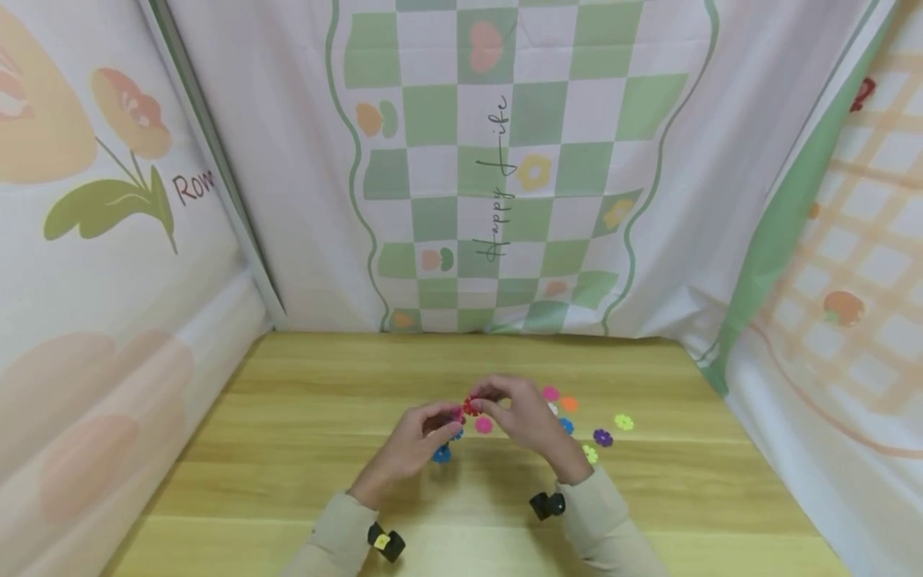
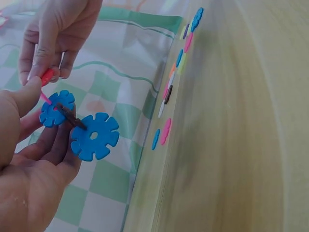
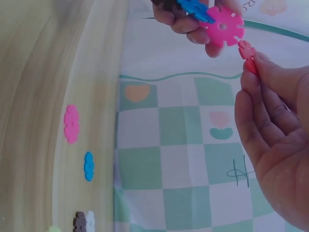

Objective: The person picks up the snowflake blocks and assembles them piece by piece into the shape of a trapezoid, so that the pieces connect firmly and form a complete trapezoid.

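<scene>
My left hand (image 1: 413,442) holds a short chain of slotted, flower-shaped plastic discs. In the left wrist view the chain has a large blue disc (image 2: 96,147), a brown disc (image 2: 71,117) seen edge-on and a second blue disc (image 2: 49,116). A pink disc (image 3: 229,33) forms its end near the other hand. Between thumb and fingers, my right hand (image 1: 530,417) pinches a red disc (image 3: 246,50). The red disc's edge meets the pink disc's rim; whether their slots are locked together I cannot tell.
Loose discs lie on the wooden table (image 1: 303,465), mostly right of the hands: pink (image 1: 551,393), orange (image 1: 570,404), purple (image 1: 602,437) and yellow-green (image 1: 623,421) among them. Another pink disc (image 1: 484,425) lies between the hands. A checked curtain (image 1: 483,176) hangs behind the table.
</scene>
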Demonstrator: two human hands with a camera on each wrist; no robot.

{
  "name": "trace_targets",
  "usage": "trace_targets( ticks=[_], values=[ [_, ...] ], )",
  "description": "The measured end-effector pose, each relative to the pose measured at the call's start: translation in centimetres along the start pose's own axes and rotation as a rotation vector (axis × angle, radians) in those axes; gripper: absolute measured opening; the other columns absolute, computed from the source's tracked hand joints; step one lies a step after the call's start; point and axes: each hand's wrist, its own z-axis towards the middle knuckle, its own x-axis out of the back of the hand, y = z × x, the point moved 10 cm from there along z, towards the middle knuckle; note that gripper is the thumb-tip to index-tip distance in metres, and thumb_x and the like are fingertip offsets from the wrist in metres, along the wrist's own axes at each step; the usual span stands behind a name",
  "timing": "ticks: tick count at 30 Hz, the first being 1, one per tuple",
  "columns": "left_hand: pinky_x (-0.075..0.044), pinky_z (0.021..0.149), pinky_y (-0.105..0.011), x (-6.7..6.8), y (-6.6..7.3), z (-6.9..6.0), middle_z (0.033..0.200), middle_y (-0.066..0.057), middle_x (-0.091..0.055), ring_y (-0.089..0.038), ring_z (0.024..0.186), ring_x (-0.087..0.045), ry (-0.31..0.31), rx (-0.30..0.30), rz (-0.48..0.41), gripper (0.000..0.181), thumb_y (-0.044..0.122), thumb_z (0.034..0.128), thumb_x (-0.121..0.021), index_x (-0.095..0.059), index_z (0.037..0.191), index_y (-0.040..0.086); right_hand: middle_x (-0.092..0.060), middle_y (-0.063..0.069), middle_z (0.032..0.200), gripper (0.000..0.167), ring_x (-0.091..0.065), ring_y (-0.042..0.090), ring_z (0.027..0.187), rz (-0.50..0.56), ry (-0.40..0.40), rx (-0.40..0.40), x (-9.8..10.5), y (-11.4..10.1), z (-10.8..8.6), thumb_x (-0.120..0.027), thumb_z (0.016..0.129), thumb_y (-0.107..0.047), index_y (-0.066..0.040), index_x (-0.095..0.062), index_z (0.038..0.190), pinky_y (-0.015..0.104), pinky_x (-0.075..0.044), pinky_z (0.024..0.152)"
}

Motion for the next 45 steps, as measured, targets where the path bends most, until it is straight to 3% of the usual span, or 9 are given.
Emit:
trace_targets(
  ticks=[6, 12, 19, 22, 26, 30, 37, 41, 45],
  values=[
    [-0.057, 0.100, -0.024, -0.1, 0.9, -0.1, 0.132, -0.018, -0.069, -0.022, 0.115, -0.069, 0.000, -0.092, 0.064, 0.036, 0.022, 0.1086, -0.061, -0.065, 0.138, 0.003, -0.079, 0.002, 0.095, 0.009, -0.074, 0.011, 0.084, -0.020, -0.023, 0.067, -0.2, -0.8, 0.1, -0.074, 0.097, -0.005, -0.010, -0.077, 0.103, 0.024, -0.063, 0.076],
    [-0.062, 0.090, -0.027, 0.2, 2.1, -0.3, 0.126, -0.015, -0.074, -0.023, 0.105, -0.072, 0.103, -0.233, 0.210, 0.034, 0.019, 0.1063, -0.062, -0.070, 0.131, -0.002, -0.079, 0.002, 0.090, 0.007, -0.073, 0.009, 0.078, -0.071, 0.029, 0.130, -0.2, -1.5, 0.3, -0.077, 0.093, -0.002, -0.008, -0.079, 0.097, 0.025, -0.063, 0.070],
    [-0.063, 0.087, -0.030, 0.3, 2.8, -0.7, 0.112, -0.015, -0.077, -0.025, 0.098, -0.074, 0.184, -0.299, 0.256, 0.028, 0.010, 0.1018, -0.065, -0.073, 0.125, -0.004, -0.080, 0.005, 0.090, 0.006, -0.074, 0.011, 0.079, -0.040, 0.062, 0.086, -0.9, -1.3, 0.6, -0.077, 0.094, -0.002, -0.007, -0.079, 0.095, 0.025, -0.063, 0.071],
    [-0.063, 0.088, -0.030, -0.1, 2.4, -0.5, 0.110, -0.014, -0.077, -0.023, 0.098, -0.074, 0.148, -0.257, 0.231, 0.028, 0.012, 0.1035, -0.064, -0.073, 0.126, -0.001, -0.080, 0.007, 0.091, 0.005, -0.075, 0.013, 0.081, -0.042, 0.024, 0.059, -1.3, -1.0, 0.9, -0.074, 0.096, -0.002, -0.005, -0.079, 0.097, 0.026, -0.063, 0.072],
    [-0.060, 0.100, -0.033, -0.7, 1.0, 0.1, 0.121, -0.013, -0.076, -0.021, 0.109, -0.073, 0.052, -0.104, 0.123, 0.031, 0.021, 0.1092, -0.060, -0.070, 0.133, 0.006, -0.080, 0.002, 0.094, 0.009, -0.074, 0.009, 0.083, -0.062, -0.112, -0.002, -1.8, 0.0, 1.3, -0.071, 0.100, -0.006, -0.010, -0.079, 0.100, 0.022, -0.062, 0.073],
    [-0.058, 0.101, -0.028, -0.1, -0.4, 0.3, 0.123, -0.012, -0.075, -0.020, 0.112, -0.071, 0.066, 0.015, -0.018, 0.031, 0.023, 0.1094, -0.060, -0.068, 0.135, 0.007, -0.079, -0.004, 0.093, 0.011, -0.072, 0.006, 0.081, -0.030, -0.280, -0.060, -2.7, 1.1, 1.7, -0.069, 0.103, -0.013, -0.016, -0.079, 0.101, 0.025, -0.062, 0.073],
    [-0.060, 0.090, -0.022, 0.2, -1.9, 0.5, 0.110, -0.019, -0.075, -0.017, 0.098, -0.071, 0.142, 0.046, -0.098, 0.020, 0.010, 0.1017, -0.070, -0.071, 0.119, 0.000, -0.080, -0.002, 0.092, 0.010, -0.074, 0.012, 0.079, 0.043, -0.374, -0.076, -4.1, 3.0, 1.8, -0.070, 0.103, -0.017, -0.015, -0.080, 0.101, 0.033, -0.064, 0.072],
    [-0.059, 0.089, -0.023, 0.3, -2.4, 0.5, 0.109, -0.017, -0.075, -0.024, 0.100, -0.071, 0.148, 0.066, -0.075, 0.015, 0.009, 0.1024, -0.069, -0.073, 0.115, 0.003, -0.080, 0.001, 0.096, 0.018, -0.076, 0.022, 0.086, 0.031, -0.377, -0.138, -3.8, 4.2, 1.9, -0.065, 0.107, -0.025, -0.014, -0.079, 0.108, 0.035, -0.064, 0.076],
    [-0.056, 0.090, -0.024, 0.7, -3.1, 0.3, 0.109, -0.009, -0.076, -0.019, 0.099, -0.069, 0.160, 0.126, -0.036, 0.014, 0.015, 0.1037, -0.068, -0.075, 0.113, 0.009, -0.079, 0.009, 0.099, 0.019, -0.075, 0.024, 0.090, -0.047, -0.383, -0.185, -3.2, 5.7, 2.1, -0.066, 0.106, -0.021, -0.006, -0.076, 0.112, 0.033, -0.063, 0.079]
  ],
)
